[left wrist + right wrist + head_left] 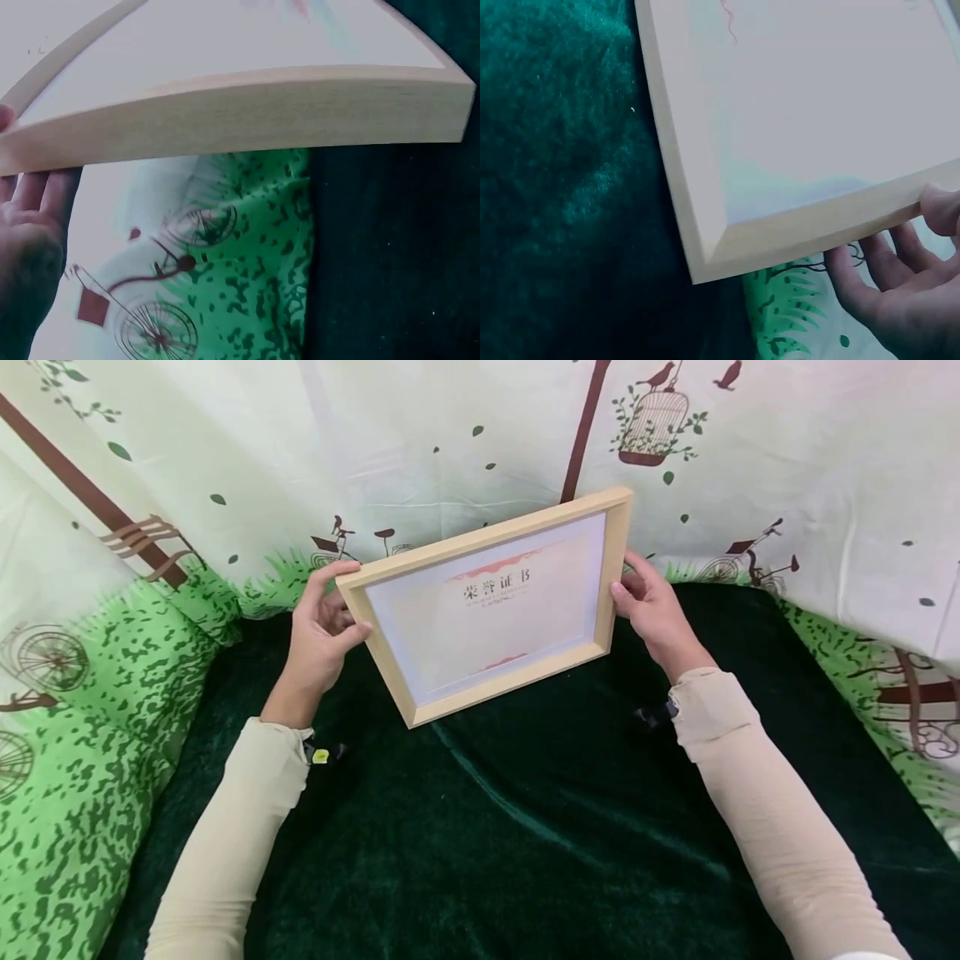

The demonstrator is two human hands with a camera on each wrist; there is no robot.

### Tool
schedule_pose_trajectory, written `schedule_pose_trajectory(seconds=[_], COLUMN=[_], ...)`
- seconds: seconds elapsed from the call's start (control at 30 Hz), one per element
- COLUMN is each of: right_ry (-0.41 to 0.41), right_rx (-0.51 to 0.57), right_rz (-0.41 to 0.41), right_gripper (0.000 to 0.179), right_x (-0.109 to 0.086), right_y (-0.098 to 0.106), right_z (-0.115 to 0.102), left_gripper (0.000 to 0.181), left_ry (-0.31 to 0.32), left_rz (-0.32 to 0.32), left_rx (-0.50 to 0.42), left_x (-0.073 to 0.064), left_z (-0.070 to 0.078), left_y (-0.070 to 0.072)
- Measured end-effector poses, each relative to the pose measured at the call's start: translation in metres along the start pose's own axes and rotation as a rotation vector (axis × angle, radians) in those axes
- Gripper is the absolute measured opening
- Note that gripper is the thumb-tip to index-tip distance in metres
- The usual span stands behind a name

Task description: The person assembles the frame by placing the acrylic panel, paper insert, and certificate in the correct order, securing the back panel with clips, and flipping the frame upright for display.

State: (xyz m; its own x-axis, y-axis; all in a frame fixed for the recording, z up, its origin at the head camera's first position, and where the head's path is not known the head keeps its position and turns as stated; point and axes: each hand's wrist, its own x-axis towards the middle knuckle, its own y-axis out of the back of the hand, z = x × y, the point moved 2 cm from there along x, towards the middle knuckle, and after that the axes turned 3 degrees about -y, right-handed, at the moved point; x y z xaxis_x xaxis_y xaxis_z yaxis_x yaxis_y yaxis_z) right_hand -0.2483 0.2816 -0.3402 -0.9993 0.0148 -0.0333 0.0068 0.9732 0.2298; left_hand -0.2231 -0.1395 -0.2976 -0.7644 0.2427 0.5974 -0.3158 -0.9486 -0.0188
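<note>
A light wooden picture frame (487,539) with a certificate (480,627) behind its front is held up, tilted, above the dark green cloth. My left hand (321,631) grips its left side, thumb on the front edge and fingers around the top left corner and behind. On the opposite side my right hand (654,610) pinches the upright with the thumb in front and fingers behind. The left wrist view shows the frame's thick side (285,112) close up, with the left fingers (56,195) beneath it. One lower corner of the frame (705,262) shows in the right wrist view.
Dark green velvety cloth (465,860) covers the table, with a few creases. Behind it hangs a pale curtain (420,452) printed with birds, a cage, bicycles and green grass. The printed fabric (82,793) also runs down the left side and along the right edge.
</note>
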Motion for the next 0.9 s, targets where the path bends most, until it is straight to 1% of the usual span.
schedule_pose_trajectory(seconds=[0.1, 0.17, 0.27, 0.4, 0.47, 0.53, 0.63, 0.73, 0.8, 0.9], right_ry=[-0.002, 0.001, 0.008, 0.045, 0.065, 0.080, 0.093, 0.110, 0.125, 0.149], right_rx=[-0.057, -0.092, -0.121, -0.153, -0.172, -0.188, -0.199, -0.196, -0.192, -0.196], right_rz=[-0.009, -0.008, -0.018, -0.049, -0.058, -0.066, -0.074, -0.086, -0.094, -0.104], right_gripper=[0.053, 0.054, 0.055, 0.056, 0.057, 0.058, 0.059, 0.059, 0.058, 0.058], right_x=[-0.006, -0.011, -0.019, -0.033, -0.042, -0.051, -0.063, -0.072, -0.075, -0.077], right_y=[0.003, 0.006, 0.006, 0.009, 0.013, 0.016, 0.018, 0.017, 0.016, 0.014], right_z=[0.000, 0.000, 0.000, 0.004, 0.007, 0.009, 0.011, 0.012, 0.012, 0.011], left_gripper=[0.065, 0.064, 0.062, 0.062, 0.063, 0.063, 0.063, 0.062, 0.063, 0.065], left_ry=[0.018, 0.020, 0.027, 0.074, 0.106, 0.123, 0.127, 0.123, 0.124, 0.126], left_rz=[0.035, 0.041, 0.040, 0.043, 0.040, 0.027, 0.012, 0.013, 0.025, 0.039], left_rx=[-0.029, -0.046, -0.039, 0.030, 0.081, 0.112, 0.154, 0.187, 0.220, 0.273], left_x=[0.003, 0.003, 0.001, -0.002, -0.002, 0.000, 0.003, 0.004, 0.003, -0.003], left_z=[-0.006, -0.010, -0.009, -0.011, -0.014, -0.017, -0.020, -0.021, -0.020, -0.019], left_y=[0.004, 0.005, 0.009, 0.010, 0.008, 0.007, 0.005, 0.003, 0.002, 0.001])
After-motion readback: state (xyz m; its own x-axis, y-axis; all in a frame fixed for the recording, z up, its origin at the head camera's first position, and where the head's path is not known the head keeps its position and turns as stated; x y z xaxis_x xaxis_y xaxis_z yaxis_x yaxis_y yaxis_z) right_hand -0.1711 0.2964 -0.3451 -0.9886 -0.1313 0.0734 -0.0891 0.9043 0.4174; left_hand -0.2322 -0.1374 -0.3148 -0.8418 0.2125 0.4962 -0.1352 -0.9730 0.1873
